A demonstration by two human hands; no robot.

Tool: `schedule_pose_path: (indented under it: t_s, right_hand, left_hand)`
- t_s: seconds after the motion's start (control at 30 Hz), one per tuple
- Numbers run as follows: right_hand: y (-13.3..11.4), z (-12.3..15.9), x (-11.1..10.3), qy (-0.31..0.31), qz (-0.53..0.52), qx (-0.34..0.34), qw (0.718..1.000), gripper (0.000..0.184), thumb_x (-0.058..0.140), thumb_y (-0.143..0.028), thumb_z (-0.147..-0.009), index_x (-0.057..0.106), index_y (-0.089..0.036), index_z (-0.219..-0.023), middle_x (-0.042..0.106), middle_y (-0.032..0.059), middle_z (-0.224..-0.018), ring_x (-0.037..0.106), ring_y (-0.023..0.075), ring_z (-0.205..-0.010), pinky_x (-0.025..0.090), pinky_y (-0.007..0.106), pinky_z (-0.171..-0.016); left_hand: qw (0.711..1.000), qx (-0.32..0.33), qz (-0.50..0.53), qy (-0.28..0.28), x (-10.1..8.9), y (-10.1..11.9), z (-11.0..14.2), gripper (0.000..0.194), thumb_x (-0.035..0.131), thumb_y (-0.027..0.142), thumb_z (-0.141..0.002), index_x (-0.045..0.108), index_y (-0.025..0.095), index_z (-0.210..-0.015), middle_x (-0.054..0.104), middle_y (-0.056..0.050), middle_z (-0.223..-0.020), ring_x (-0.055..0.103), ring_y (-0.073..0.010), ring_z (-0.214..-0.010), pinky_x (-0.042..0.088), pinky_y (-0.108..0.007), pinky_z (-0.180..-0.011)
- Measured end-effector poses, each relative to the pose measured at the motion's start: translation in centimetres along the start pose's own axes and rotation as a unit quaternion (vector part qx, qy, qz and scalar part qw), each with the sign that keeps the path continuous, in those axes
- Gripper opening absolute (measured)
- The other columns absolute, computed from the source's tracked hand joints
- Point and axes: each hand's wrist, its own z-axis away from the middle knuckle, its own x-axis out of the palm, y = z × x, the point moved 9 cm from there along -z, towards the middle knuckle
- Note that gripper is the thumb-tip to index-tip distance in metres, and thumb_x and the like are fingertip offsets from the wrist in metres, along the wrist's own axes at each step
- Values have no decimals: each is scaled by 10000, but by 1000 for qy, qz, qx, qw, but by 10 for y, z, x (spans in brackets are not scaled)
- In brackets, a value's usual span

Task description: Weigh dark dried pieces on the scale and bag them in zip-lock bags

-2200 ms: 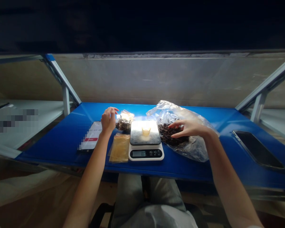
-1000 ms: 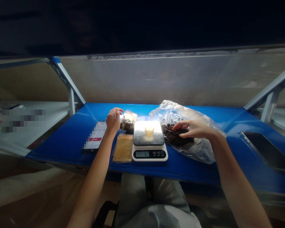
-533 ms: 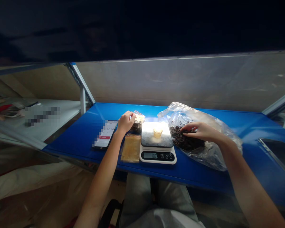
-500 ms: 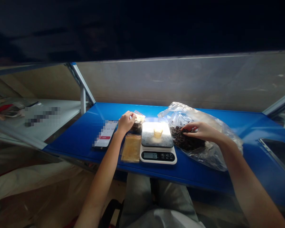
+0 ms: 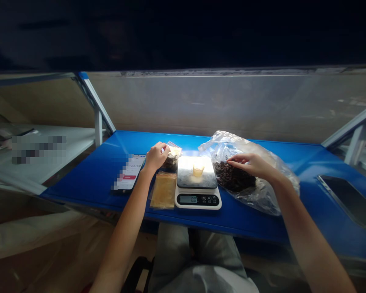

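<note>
Head view: your 2 hands flank a scale [image 5: 197, 183] reading 0.0.
Your right hand [image 5: 253, 166] is over the dark pieces [image 5: 236, 179] in a clear plastic bag [image 5: 270, 199], its fingers narrow; you cannot tell if they pinch a piece. Your left hand [image 5: 156, 156], fingers curled, is beside the filled packets [image 5: 173, 154]; any grip is unclear. A small yellow cup [image 5: 197, 170] sits on the scale, on the blue bench [image 5: 88, 175].
</note>
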Motion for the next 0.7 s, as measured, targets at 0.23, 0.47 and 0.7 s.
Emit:
schedule_pose_path:
  t_s: [0.23, 0.47, 0.7]
  right_hand:
    - [-1, 0, 1, -5, -27, -21, 999, 459, 578, -568, -752, 728, -176, -939, 739, 108, -967, 661, 267, -876, 505, 372, -769]
    - [-4, 2, 0, -6, -31, -21, 999, 482, 642, -614, -694, 745, -185, -889, 749, 101, -908, 668, 272, -851, 508, 365, -730]
    - [-2, 1, -8, 50, -31, -42, 997, 383, 693, -531, -680, 749, -177, -816, 746, 84, -783, 660, 242, -736, 492, 337, -647]
  left_hand:
    - [1000, -5, -4, -1, -1, -1, 0, 280, 425, 342, -876, 625, 227, -717, 662, -39, -859, 581, -178, -735, 367, -274, -600]
    - [1000, -8, -7, -7, -2, 1, 0, 286, 419, 345, -876, 618, 217, -716, 656, -39, -854, 570, -170, -727, 352, -276, -592]
    - [1000, -12, -16, -15, -2, 1, 1, 287, 409, 339, -881, 617, 212, -730, 660, -34, -880, 576, -160, -755, 352, -266, -610]
